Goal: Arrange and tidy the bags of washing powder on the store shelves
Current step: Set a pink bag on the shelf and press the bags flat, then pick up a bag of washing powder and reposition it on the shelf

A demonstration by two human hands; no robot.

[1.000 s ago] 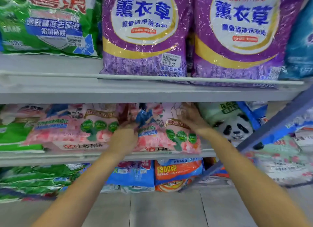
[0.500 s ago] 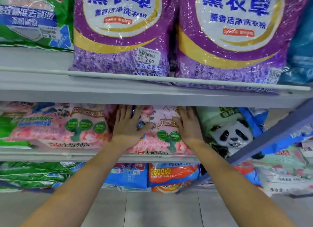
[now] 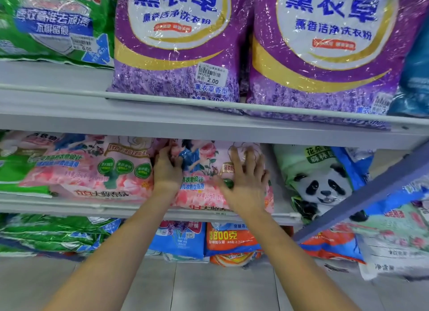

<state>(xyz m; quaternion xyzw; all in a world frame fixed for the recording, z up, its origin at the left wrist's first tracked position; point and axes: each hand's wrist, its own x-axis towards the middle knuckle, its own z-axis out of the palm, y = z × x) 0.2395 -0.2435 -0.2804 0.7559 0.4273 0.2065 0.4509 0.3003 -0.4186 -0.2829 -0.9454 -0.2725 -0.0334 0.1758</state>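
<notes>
A pink rose-print bag of washing powder (image 3: 204,171) lies on the middle shelf (image 3: 69,206). My left hand (image 3: 167,169) holds its left edge, with the fingers curled over the top corner. My right hand (image 3: 246,183) lies flat on the bag's right half, fingers spread and straight. A second pink bag (image 3: 92,166) of the same kind lies just to the left, touching it. To the right stands a green bag with a panda face (image 3: 322,185).
Two purple lavender bags (image 3: 178,43) (image 3: 325,46) and a green bag (image 3: 53,22) stand on the upper shelf (image 3: 162,122). Blue (image 3: 178,238), orange (image 3: 232,241) and green bags (image 3: 51,231) fill the bottom shelf. A blue-grey rail (image 3: 362,197) slants across the right. Grey floor tiles lie below.
My left hand slid from flat on the bag's front to its left edge and curled over it. My right hand shifted down the bag's right half, fingers spread. The view moved closer.
</notes>
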